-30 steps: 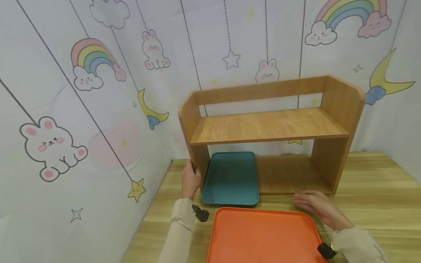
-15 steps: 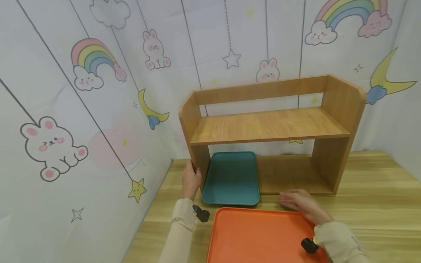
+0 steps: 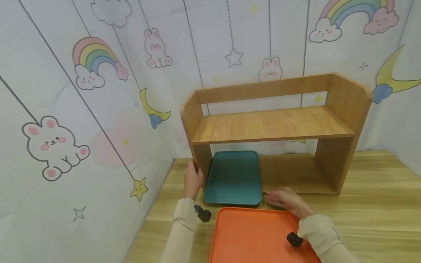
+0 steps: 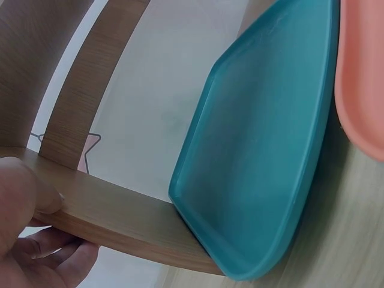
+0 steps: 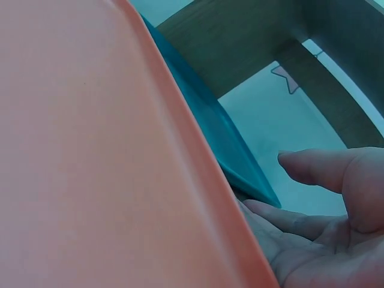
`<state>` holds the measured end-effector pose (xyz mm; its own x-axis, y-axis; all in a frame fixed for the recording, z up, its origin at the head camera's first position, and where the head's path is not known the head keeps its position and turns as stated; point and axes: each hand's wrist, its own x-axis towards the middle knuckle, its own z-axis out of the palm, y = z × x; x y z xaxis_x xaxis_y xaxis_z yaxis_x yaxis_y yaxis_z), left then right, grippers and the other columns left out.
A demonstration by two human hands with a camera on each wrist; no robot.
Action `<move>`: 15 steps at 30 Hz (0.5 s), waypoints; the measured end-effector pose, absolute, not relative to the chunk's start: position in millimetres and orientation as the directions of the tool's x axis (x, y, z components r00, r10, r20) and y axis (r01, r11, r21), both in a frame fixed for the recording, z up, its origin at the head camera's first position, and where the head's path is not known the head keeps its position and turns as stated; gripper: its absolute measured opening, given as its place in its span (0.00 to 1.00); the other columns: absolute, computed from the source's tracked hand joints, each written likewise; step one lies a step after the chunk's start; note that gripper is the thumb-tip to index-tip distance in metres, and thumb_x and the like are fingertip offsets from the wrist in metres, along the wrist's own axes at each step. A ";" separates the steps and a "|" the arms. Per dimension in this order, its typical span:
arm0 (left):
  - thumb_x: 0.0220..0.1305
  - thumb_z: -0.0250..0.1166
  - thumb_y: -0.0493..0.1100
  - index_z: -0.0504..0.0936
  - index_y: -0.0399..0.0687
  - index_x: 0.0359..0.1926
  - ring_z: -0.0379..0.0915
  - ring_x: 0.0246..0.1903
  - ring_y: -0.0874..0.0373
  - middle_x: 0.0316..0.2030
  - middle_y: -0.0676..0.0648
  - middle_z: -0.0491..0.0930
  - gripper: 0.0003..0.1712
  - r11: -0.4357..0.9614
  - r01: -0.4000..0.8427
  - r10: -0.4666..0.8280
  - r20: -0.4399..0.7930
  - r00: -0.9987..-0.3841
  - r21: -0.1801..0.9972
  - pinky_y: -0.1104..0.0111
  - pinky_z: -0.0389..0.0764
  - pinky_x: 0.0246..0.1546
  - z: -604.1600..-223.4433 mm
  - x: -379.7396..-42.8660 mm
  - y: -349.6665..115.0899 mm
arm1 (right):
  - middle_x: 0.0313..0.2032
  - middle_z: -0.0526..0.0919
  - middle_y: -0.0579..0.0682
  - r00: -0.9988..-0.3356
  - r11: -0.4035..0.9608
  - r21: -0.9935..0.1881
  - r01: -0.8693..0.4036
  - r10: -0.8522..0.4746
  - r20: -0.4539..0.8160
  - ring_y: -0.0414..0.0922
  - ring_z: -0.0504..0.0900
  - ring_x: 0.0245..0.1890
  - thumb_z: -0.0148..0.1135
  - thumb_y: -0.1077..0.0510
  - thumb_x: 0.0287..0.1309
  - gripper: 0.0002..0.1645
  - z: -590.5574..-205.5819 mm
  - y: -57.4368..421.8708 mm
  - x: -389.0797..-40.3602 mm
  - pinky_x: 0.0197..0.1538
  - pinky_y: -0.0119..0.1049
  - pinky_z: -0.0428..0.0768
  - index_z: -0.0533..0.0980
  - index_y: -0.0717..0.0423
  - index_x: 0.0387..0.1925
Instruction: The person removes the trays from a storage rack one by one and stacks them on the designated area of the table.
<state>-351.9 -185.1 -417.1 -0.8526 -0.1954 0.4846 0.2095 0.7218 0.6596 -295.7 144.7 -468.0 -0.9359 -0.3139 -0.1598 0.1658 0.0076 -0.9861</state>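
A two-tier wooden desktop shelf (image 3: 273,126) stands on the table. My left hand (image 3: 192,179) grips its left side panel; in the left wrist view the thumb lies on one face of the panel (image 4: 132,210) and the fingers wrap the other. On the lower level, against that panel, lies a teal tray (image 3: 233,179), its front end jutting past the shelf's front edge. My right hand (image 3: 289,202), fingers extended and thumb spread apart, is at the teal tray's front right corner, low over the table. It holds nothing in the right wrist view, where the orange tray's rim (image 5: 198,156) partly covers it.
A larger orange tray (image 3: 253,233) lies in front of the shelf, between my forearms. Printed fabric walls (image 3: 98,157) close in the left and back. Wood-grain tabletop (image 3: 378,204) extends to the right.
My right hand has slid left along the shelf's front edge, from near its right end to beside the teal tray. The left hand keeps its grip on the panel.
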 end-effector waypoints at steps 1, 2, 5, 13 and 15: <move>0.63 0.57 0.34 0.71 0.35 0.46 0.76 0.42 0.39 0.40 0.34 0.78 0.11 0.719 0.213 -0.193 0.485 -0.853 0.661 0.50 0.76 0.45 -417.1 -351.8 -184.7 | 0.45 0.82 0.64 -0.934 0.006 -0.986 0.169 -0.318 -0.162 0.54 0.82 0.49 0.51 0.61 0.66 0.29 -468.7 143.0 -296.7 0.55 0.45 0.78 0.61 0.85 0.58; 0.63 0.57 0.34 0.71 0.35 0.46 0.76 0.42 0.39 0.40 0.34 0.78 0.12 0.718 0.215 -0.192 0.486 -0.853 0.662 0.50 0.76 0.45 -417.3 -351.9 -184.4 | 0.44 0.83 0.62 -0.933 0.001 -0.985 0.174 -0.319 -0.165 0.53 0.83 0.48 0.51 0.62 0.66 0.29 -469.3 141.4 -297.7 0.55 0.45 0.78 0.61 0.85 0.58; 0.63 0.57 0.34 0.71 0.35 0.47 0.76 0.43 0.39 0.41 0.34 0.78 0.12 0.716 0.215 -0.194 0.486 -0.852 0.664 0.50 0.76 0.46 -417.6 -353.2 -183.4 | 0.42 0.84 0.58 -0.932 -0.005 -0.982 0.187 -0.317 -0.175 0.51 0.83 0.47 0.51 0.62 0.66 0.28 -471.1 137.7 -300.2 0.54 0.44 0.78 0.62 0.84 0.57; 0.63 0.57 0.34 0.71 0.35 0.49 0.76 0.45 0.40 0.43 0.34 0.78 0.13 0.705 0.209 -0.203 0.476 -0.855 0.677 0.51 0.76 0.48 -418.5 -353.5 -183.4 | 0.47 0.81 0.63 -0.932 0.019 -0.974 0.226 -0.288 -0.222 0.49 0.84 0.45 0.51 0.63 0.65 0.27 -476.1 127.1 -306.5 0.52 0.45 0.80 0.64 0.81 0.58; 0.63 0.57 0.34 0.71 0.35 0.49 0.76 0.45 0.40 0.43 0.35 0.78 0.13 0.702 0.208 -0.207 0.475 -0.856 0.681 0.50 0.76 0.49 -418.7 -353.5 -184.0 | 0.45 0.81 0.61 -0.926 0.018 -0.971 0.237 -0.298 -0.232 0.47 0.84 0.43 0.50 0.64 0.65 0.27 -477.0 124.7 -309.0 0.52 0.44 0.80 0.64 0.82 0.58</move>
